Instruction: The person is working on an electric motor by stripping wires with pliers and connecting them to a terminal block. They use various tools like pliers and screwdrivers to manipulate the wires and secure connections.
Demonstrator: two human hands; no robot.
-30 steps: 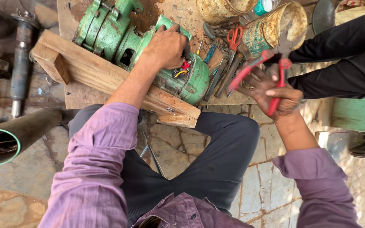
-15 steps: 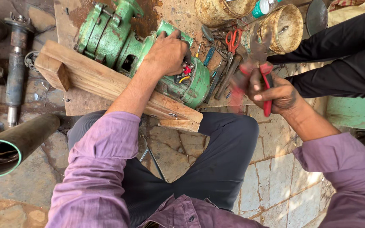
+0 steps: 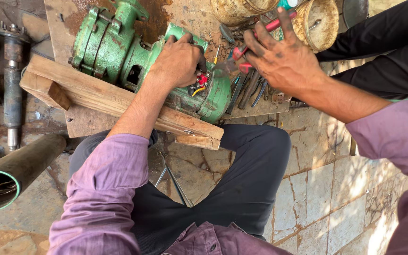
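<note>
A green pump motor (image 3: 114, 47) lies on a wooden plank (image 3: 95, 97) in front of me. My left hand (image 3: 178, 61) grips the motor's top beside its open terminal box, where red and yellow wires (image 3: 200, 83) show. My right hand (image 3: 284, 59) holds red-handled pliers (image 3: 271, 26). Their jaws point at the terminal box, close to my left thumb, and the hand hides most of the tool.
Loose hand tools (image 3: 249, 89) lie on the board right of the motor. Behind them stand two rusty tins (image 3: 319, 23). A steel shaft (image 3: 11, 85) and a dark pipe (image 3: 20, 170) lie at the left. Another person's black-trousered legs (image 3: 393, 47) are at the right.
My right hand has swung the pliers left and up, from beside the tins to the motor's terminal box. My left hand has stayed on the motor.
</note>
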